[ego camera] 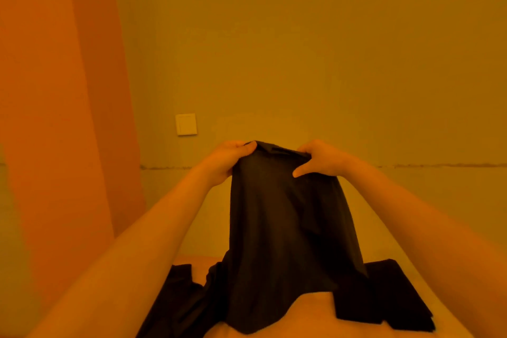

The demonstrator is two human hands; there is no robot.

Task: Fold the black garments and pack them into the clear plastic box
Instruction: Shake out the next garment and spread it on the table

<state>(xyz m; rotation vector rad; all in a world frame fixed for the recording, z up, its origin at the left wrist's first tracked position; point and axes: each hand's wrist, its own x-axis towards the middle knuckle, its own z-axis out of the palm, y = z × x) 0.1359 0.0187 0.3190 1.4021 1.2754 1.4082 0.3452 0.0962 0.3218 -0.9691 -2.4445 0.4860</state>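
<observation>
Black garment (288, 228) is hanging nearest, held up mid-scene w/ its hem trailing on the surface below. Looks soft, light, floppy; best taken at top corners. Left hand (227, 159) & right hand (318, 159) are pinching its top edge. Folded black piece (384, 296) is lying near right.

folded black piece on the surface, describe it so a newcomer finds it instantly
Start at the held-up black garment that both hands grip at its top edge. Look low to its right, on the surface: the folded black piece lies flat with straight edges, unlike the rumpled black cloth on the left.
</observation>
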